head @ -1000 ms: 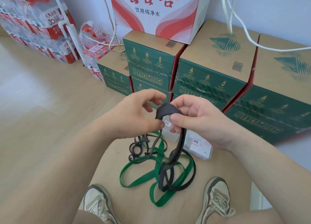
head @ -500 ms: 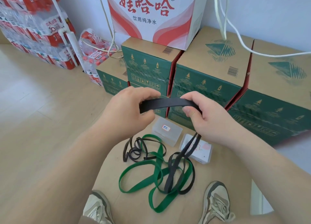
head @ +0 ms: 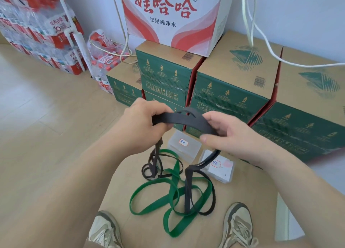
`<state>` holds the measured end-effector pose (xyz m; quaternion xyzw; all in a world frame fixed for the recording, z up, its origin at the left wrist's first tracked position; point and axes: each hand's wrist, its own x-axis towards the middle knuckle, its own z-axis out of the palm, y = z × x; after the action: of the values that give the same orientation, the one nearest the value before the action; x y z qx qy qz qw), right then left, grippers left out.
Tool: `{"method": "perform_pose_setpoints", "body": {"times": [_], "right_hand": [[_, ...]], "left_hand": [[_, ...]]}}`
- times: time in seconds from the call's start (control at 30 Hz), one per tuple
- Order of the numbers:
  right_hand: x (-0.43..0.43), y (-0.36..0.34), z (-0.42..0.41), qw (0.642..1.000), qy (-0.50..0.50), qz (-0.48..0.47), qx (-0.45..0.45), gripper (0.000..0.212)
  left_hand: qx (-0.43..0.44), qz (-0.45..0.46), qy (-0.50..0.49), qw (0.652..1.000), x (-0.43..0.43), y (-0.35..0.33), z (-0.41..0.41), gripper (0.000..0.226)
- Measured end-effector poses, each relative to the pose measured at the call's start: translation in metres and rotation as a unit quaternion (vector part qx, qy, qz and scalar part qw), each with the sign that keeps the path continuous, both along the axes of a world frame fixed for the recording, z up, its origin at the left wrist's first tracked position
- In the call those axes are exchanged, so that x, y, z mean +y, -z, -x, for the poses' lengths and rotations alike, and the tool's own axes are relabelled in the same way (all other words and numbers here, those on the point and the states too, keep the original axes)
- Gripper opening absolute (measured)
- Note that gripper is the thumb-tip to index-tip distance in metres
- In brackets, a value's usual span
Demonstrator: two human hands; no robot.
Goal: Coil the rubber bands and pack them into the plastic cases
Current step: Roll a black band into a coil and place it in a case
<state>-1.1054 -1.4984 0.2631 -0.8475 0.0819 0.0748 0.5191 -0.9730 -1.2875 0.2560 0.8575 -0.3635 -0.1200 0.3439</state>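
On a cardboard sheet (head: 248, 191) laid over the floor, between the person's two shoes, lay a loose tangle of flat rubber bands, seen from the wearer's head looking down. Above it, the left hand (head: 138, 128) had its fingers curled round one end of a short doubled stretch of the black rubber band (head: 186, 120). The right hand (head: 233, 137) pinched the other end between thumb and fingers. The stretch ran almost level between the two hands, with several layers overlapping. From each hand a black strand hung down to the sheet, where the rest of the band lay in loops crossed with a green rubber band (head: 175, 175). Two small translucent plastic cases, one farther (head: 192, 150) and one nearer (head: 224, 171), sat side by side just beyond the tangle. Each carried a label, and both lay below the hands and apart from them. Their lids looked closed. Green cartons (head: 229, 98) stood stacked behind. The step in hand appeared to be coiling the black band, with most of its length not yet gathered. The next move would likely call for drawing up the hanging strands without dragging the green band along.
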Motion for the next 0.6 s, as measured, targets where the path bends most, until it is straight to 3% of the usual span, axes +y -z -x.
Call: {"method": "perform_pose_setpoints", "body": {"times": [0.13,0.23,0.37,0.53,0.6], "right_hand": [[0.015,0.004,-0.003,0.997,-0.010,-0.071,-0.024,0.061],[0.023,0.006,-0.007,0.994,0.016,-0.066,-0.080,0.045],[0.021,0.005,-0.008,0.996,0.011,0.018,-0.090,0.030],[0.008,0.004,-0.009,0.993,0.070,0.058,-0.076,0.024],[0.000,0.005,-0.008,0.991,0.080,0.082,-0.071,0.024]], "left_hand": [[-0.033,0.003,0.015,0.999,-0.008,-0.009,0.018,0.014],[-0.018,0.016,0.050,0.998,-0.012,-0.009,0.029,0.018],[0.001,0.004,0.057,0.998,-0.013,-0.003,0.030,0.020],[0.107,-0.062,0.079,0.989,-0.010,-0.002,0.027,0.063],[0.094,-0.042,0.060,0.993,-0.007,-0.005,0.024,0.047]]}}
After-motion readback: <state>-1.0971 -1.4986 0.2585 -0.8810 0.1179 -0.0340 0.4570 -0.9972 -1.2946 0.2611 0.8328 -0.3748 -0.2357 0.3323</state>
